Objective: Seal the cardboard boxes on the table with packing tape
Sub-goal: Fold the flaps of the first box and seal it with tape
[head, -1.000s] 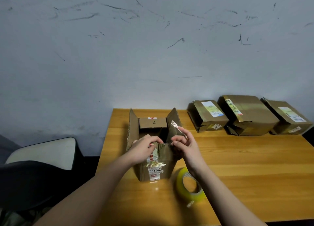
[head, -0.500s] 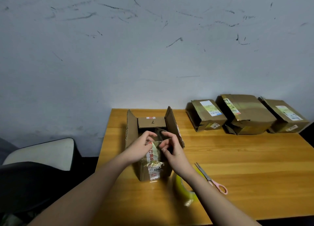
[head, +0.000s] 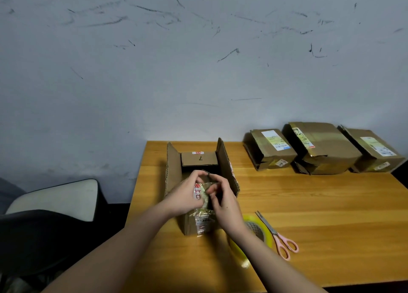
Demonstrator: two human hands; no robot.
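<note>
Your left hand (head: 185,195) curls its fingers over the near flap (head: 204,193) of the open box (head: 174,171), which stands at the left end of the tabletop (head: 320,215). Your right hand (head: 223,202) pinches the same flap from the other side. The cardboard looks light and fairly stiff, but old glossy tape on the flap may be slick, so hold bare board near the fold. The side flaps stand upright. Beside your right wrist lie the tape roll (head: 258,231) and pink-handled scissors (head: 280,237). Three closed boxes (head: 326,149) sit at the far right.
</note>
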